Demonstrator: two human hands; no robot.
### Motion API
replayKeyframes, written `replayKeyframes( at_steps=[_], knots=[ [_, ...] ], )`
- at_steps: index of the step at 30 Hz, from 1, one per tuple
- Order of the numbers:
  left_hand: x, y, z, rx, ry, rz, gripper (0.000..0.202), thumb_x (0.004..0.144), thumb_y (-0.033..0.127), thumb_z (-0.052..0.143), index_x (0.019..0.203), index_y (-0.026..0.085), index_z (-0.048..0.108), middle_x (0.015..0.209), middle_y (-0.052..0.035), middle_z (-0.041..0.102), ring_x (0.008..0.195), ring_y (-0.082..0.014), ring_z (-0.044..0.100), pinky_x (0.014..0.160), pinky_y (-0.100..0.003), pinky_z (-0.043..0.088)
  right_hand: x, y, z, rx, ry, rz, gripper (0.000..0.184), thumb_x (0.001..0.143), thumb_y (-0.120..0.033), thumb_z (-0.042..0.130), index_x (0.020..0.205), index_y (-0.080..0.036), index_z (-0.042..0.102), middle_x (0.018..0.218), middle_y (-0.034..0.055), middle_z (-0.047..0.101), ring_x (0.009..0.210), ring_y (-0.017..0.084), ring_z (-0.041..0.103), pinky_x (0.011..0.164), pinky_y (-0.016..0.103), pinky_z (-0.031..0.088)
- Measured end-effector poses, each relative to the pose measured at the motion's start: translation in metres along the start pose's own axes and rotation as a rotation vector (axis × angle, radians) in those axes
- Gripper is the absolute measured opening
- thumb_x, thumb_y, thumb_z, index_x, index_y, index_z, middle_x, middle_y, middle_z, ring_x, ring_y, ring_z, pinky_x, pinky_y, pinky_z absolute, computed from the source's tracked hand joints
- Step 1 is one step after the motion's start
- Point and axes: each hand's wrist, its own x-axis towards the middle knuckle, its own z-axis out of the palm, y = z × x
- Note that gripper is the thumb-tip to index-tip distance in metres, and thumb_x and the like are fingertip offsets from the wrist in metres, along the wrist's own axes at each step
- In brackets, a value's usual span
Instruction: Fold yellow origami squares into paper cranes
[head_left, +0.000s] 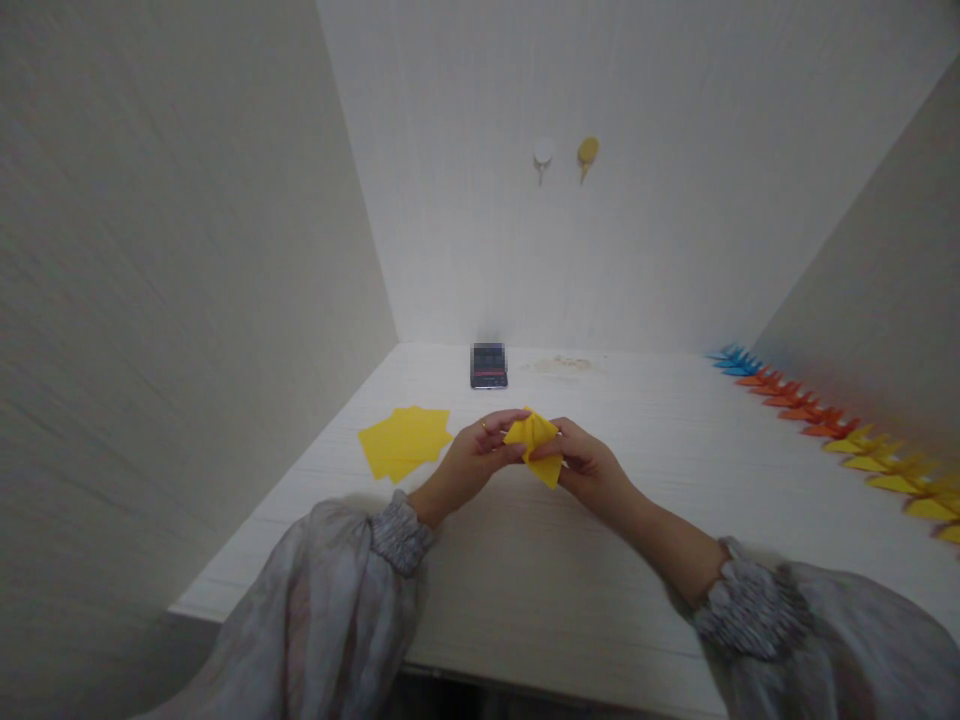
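Between my two hands, just above the white table, is a partly folded piece of yellow origami paper (537, 432). My left hand (482, 450) pinches its left side, thumb below and fingers behind the upper edge. On the opposite side my right hand (589, 462) grips it, with a finger or thumb laid across the folds. Some of the fingertips are hidden behind the paper. Flat yellow paper sheets (405, 442) lie overlapping on the table, left of my left hand.
A phone (489, 366) lies at the back of the white table (570, 590). Along the right wall runs a row of folded paper cranes, blue (735, 360), orange-red (799, 398) and yellow (892, 465). Two hooks, white (542, 155) and yellow (588, 152), are on the back wall.
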Motion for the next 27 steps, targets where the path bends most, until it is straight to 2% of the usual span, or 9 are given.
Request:
replayKeyframes(
  at_steps=[5, 9, 12, 15, 17, 21, 25, 27],
  knots=[
    [0.001, -0.002, -0.001, 0.011, 0.036, -0.020, 0.062, 0.066, 0.016, 0.063, 0.121, 0.022, 0.036, 0.086, -0.0015, 0.058, 0.076, -0.0118, 0.058, 0.069, -0.027, 0.049, -0.001, 0.003, 0.001, -0.039, -0.021, -0.023, 0.026, 0.071, -0.007, 0.057, 0.083, -0.029, 0.063, 0.092, 0.0018, 0.052, 0.087, 0.015, 0.054, 0.073, 0.029, 0.045],
    [0.002, -0.003, -0.002, 0.035, 0.064, -0.029, 0.068, 0.063, 0.017, 0.065, 0.122, 0.021, 0.032, 0.079, 0.0012, 0.056, 0.070, -0.0101, 0.057, 0.065, -0.025, 0.048, -0.001, 0.007, 0.001, -0.070, -0.036, -0.030, 0.022, 0.072, -0.008, 0.056, 0.080, -0.028, 0.062, 0.092, 0.0022, 0.052, 0.086, 0.015, 0.054, 0.072, 0.030, 0.045],
    [0.002, -0.005, -0.002, 0.063, 0.079, -0.043, 0.067, 0.062, 0.018, 0.066, 0.120, 0.019, 0.032, 0.070, 0.0045, 0.053, 0.064, -0.0081, 0.055, 0.061, -0.023, 0.046, -0.001, 0.006, 0.002, -0.092, -0.064, -0.035, 0.020, 0.072, -0.008, 0.055, 0.077, -0.026, 0.062, 0.094, 0.0027, 0.052, 0.087, 0.015, 0.054, 0.072, 0.030, 0.045],
    [0.002, -0.008, -0.004, 0.131, 0.094, -0.034, 0.064, 0.064, 0.019, 0.064, 0.120, 0.018, 0.033, 0.069, 0.0039, 0.053, 0.063, -0.0086, 0.055, 0.061, -0.023, 0.047, -0.001, 0.001, 0.004, -0.136, -0.065, -0.048, 0.019, 0.073, -0.007, 0.054, 0.077, -0.025, 0.060, 0.096, 0.0035, 0.050, 0.088, 0.015, 0.054, 0.073, 0.030, 0.046],
    [0.002, -0.009, -0.006, 0.200, 0.131, -0.012, 0.060, 0.067, 0.020, 0.062, 0.120, 0.018, 0.033, 0.072, 0.0025, 0.053, 0.066, -0.0100, 0.056, 0.062, -0.024, 0.048, 0.000, -0.003, 0.005, -0.206, -0.028, -0.047, 0.019, 0.071, -0.008, 0.055, 0.081, -0.024, 0.060, 0.100, 0.0048, 0.048, 0.091, 0.016, 0.053, 0.077, 0.032, 0.045],
    [0.001, -0.007, -0.007, 0.378, 0.294, 0.082, 0.051, 0.071, 0.021, 0.056, 0.118, 0.019, 0.036, 0.077, 0.0007, 0.052, 0.074, -0.0122, 0.056, 0.063, -0.025, 0.049, 0.002, -0.011, 0.011, -0.366, 0.057, -0.003, 0.020, 0.066, -0.017, 0.064, 0.084, -0.021, 0.058, 0.107, 0.0084, 0.045, 0.107, 0.023, 0.045, 0.087, 0.039, 0.041],
    [-0.001, 0.000, 0.000, 0.579, 0.406, 0.151, 0.043, 0.076, 0.023, 0.051, 0.117, 0.022, 0.038, 0.081, -0.0009, 0.053, 0.074, -0.0118, 0.055, 0.061, -0.023, 0.048, 0.006, -0.014, 0.018, -0.465, 0.166, 0.044, 0.021, 0.066, -0.024, 0.066, 0.085, -0.021, 0.057, 0.112, 0.0110, 0.042, 0.109, 0.025, 0.043, 0.087, 0.042, 0.041],
    [-0.001, 0.003, 0.004, 0.627, 0.410, 0.158, 0.041, 0.076, 0.023, 0.050, 0.116, 0.021, 0.038, 0.083, -0.0017, 0.054, 0.074, -0.0120, 0.055, 0.062, -0.023, 0.048, 0.007, -0.015, 0.021, -0.484, 0.194, 0.044, 0.019, 0.068, -0.024, 0.064, 0.086, -0.022, 0.057, 0.113, 0.0106, 0.042, 0.108, 0.025, 0.044, 0.086, 0.043, 0.042]
  ],
)
